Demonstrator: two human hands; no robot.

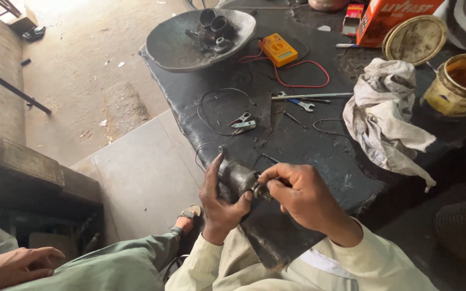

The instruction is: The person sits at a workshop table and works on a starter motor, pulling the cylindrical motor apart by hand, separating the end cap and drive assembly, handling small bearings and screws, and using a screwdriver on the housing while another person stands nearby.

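Grey, greasy metal fills my grip: a stubby cylindrical motor housing point(237, 178) held at the near edge of the dark, stained bench point(319, 156). My left hand point(219, 202) cups it from below and behind, fingers point(210, 175) wrapped against its side and thumb pressed on its front. My right hand point(300, 196) pinches the small ribbed shaft end point(261, 191) sticking out of the housing, fingertips closed together on it.

Just beyond the housing lie thin black wires point(211, 121) and a small metal clip point(242, 124). Further back, a steel spanner point(297, 102) and a long thin rod point(311, 96) lie side by side. A yellow handheld meter point(278, 50) with red leads point(308, 75) rests beside a wide, shallow grey metal pan point(176, 40) holding dark cylindrical parts point(214, 29). To my right sprawls a crumpled dirty white rag point(386, 108); past it stands an open round tin point(457, 83) with orange-brown contents, its lid point(415, 39) lying near an orange cardboard box point(392, 16) with white lettering at the bench's far edge. A small red packet point(353, 15) sits left of that box.

Another person's hand point(17, 267) rests on a green-clad knee at lower left.
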